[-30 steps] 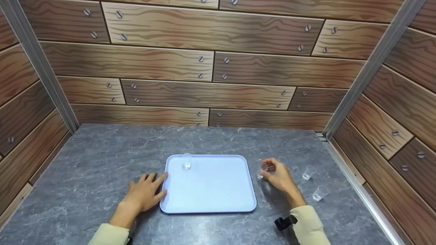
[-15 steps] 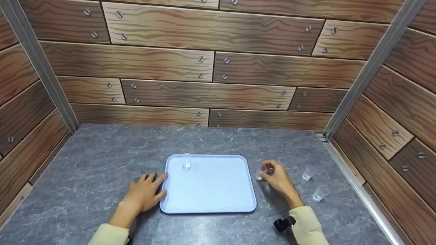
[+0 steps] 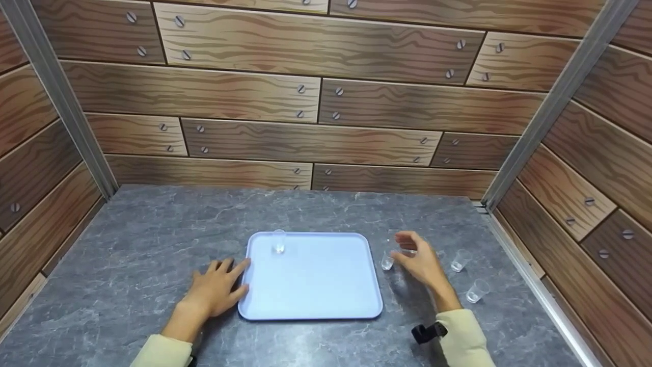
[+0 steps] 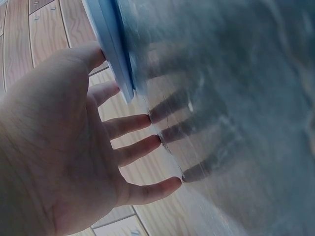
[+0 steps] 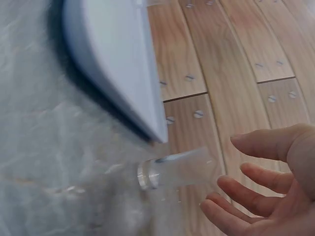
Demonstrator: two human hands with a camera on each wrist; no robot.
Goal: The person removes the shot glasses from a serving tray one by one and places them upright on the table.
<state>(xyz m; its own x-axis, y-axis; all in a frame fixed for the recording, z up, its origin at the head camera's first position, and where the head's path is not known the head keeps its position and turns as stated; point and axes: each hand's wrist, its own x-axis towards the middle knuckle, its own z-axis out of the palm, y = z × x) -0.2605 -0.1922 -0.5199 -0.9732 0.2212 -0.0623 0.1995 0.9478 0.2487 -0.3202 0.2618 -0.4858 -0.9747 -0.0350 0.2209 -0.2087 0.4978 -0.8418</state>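
A light blue tray (image 3: 310, 275) lies flat on the table. My left hand (image 3: 216, 288) is spread at its left edge, with the thumb and index finger touching the rim; in the left wrist view the other fingertips rest on the table. Just off the tray's right edge stands a small clear cup (image 3: 387, 262), upright. Beside it my right hand (image 3: 420, 260) has its thumb and fingers apart. The right wrist view shows a gap between this clear cup (image 5: 179, 169) and the fingers. One more clear cup (image 3: 278, 242) stands on the tray's back left part.
Two clear cups, one farther back (image 3: 460, 261) and one nearer (image 3: 477, 291), stand to the right of my right hand. The grey marbled table (image 3: 193, 219) is bounded by wood-patterned walls (image 3: 244, 97) and metal posts.
My right hand has let go of the cup beside the tray and drawn slightly back to the right, fingers spreading. That cup shifted slightly left and down earlier. The left hand stayed still.
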